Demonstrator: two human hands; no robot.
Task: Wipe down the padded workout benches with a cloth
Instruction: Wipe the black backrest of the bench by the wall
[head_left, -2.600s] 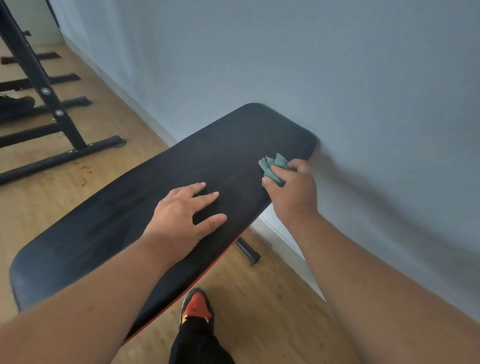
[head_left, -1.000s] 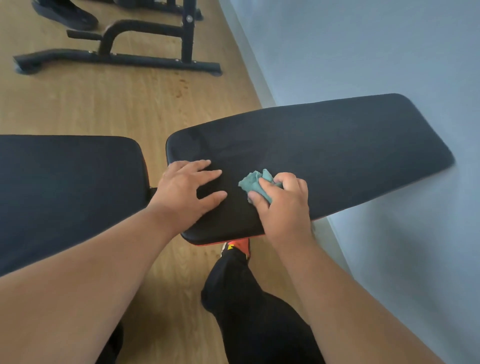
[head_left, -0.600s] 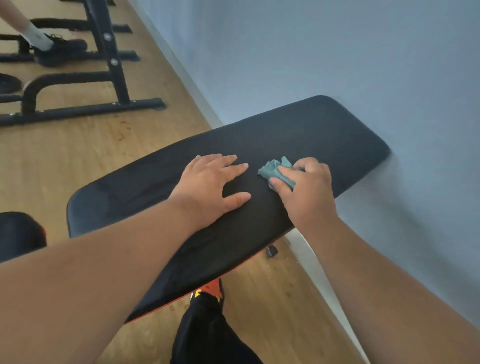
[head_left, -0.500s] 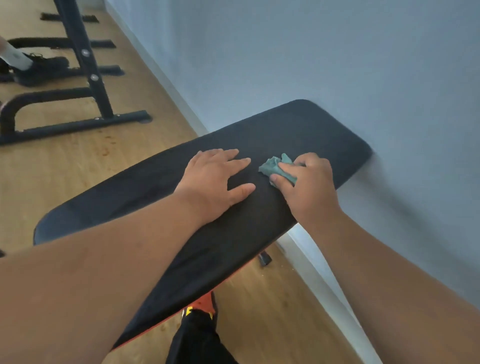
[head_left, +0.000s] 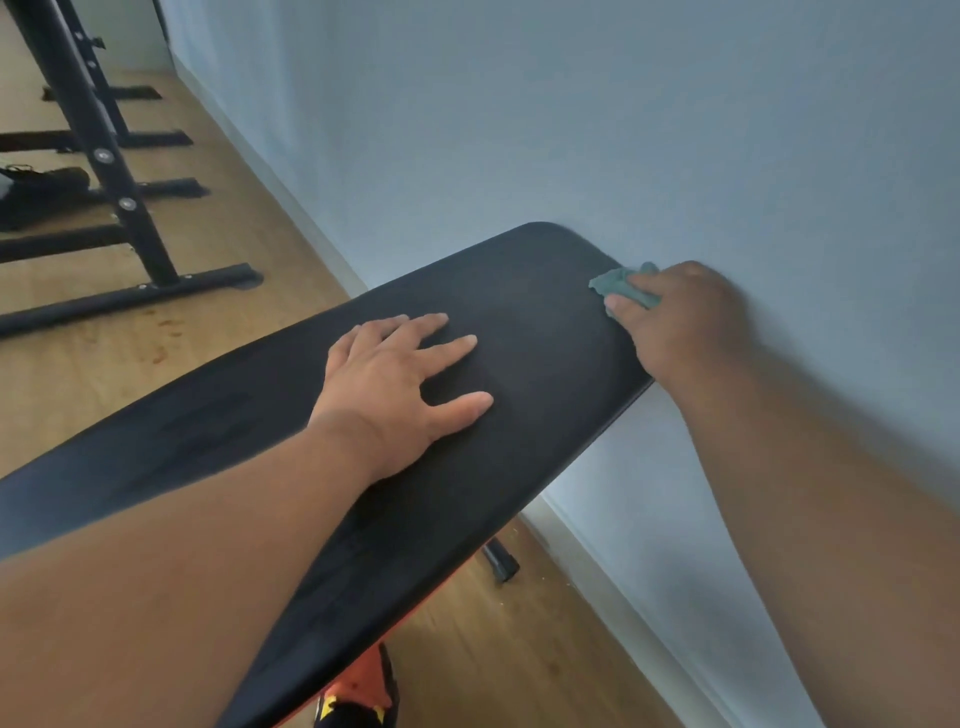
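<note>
Bench pad (head_left: 519, 374), black and angled up toward the wall, is braced mid-surface by the left hand (head_left: 400, 384), laid flat with fingers spread. Its far right corner has now been reached by the right hand (head_left: 680, 317), clamped on the bunched teal cloth (head_left: 621, 286), carried there from mid-pad; this end is judged nearly covered.

A black metal rack frame (head_left: 111, 171) stands on the light wooden floor (head_left: 218, 322) at upper left; a pale blue-grey wall (head_left: 623, 130) fills the right.
</note>
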